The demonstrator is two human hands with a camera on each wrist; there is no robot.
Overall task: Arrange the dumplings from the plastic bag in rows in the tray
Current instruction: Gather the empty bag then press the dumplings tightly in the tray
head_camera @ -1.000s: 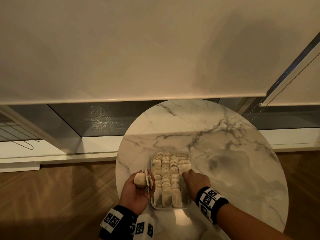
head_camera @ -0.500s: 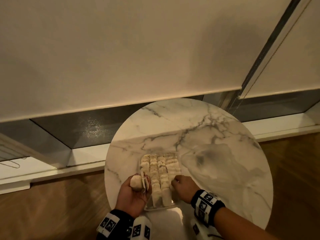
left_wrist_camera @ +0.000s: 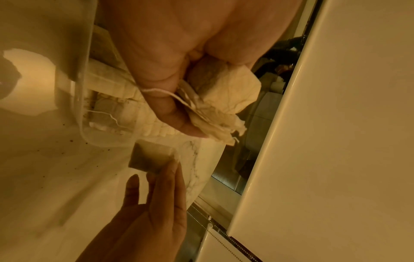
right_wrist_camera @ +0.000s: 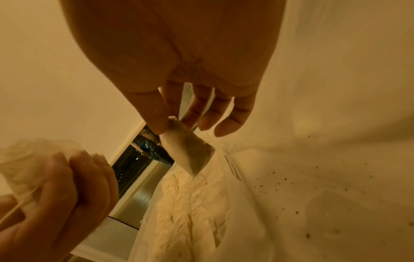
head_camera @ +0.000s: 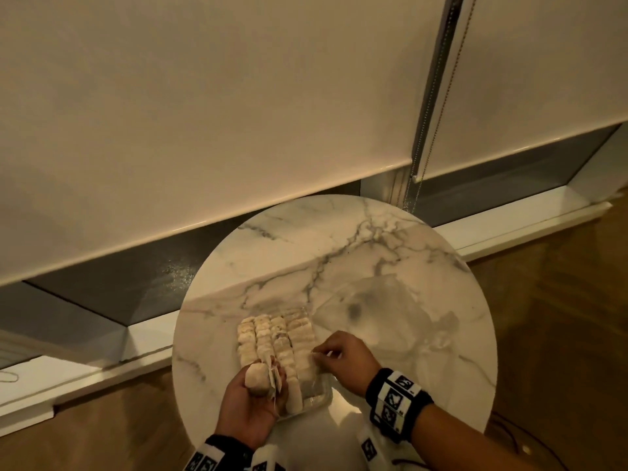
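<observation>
The dumplings look like small pale paper pouches with strings. Several rows of them (head_camera: 272,338) fill a clear plastic tray (head_camera: 317,399) on the near part of a round marble table (head_camera: 339,253). My left hand (head_camera: 268,389) grips a bundle of pouches (head_camera: 255,377) (left_wrist_camera: 224,92) over the tray's near left corner. My right hand (head_camera: 323,353) pinches one pouch (right_wrist_camera: 190,154) (left_wrist_camera: 152,159) between thumb and forefinger, just above the tray's right row. Its other fingers are spread.
A crumpled clear plastic bag (head_camera: 390,317) lies flat on the table to the right of the tray. Dark crumbs (right_wrist_camera: 280,179) dot the surface there. Roller blinds (head_camera: 204,113) and a white window sill (head_camera: 509,229) stand behind the table, with wooden floor (head_camera: 560,317) around it.
My right hand has come up from the tray's right row, now with one pouch pinched in it. The left hand still holds its bundle. The head view has swung and tilted.
</observation>
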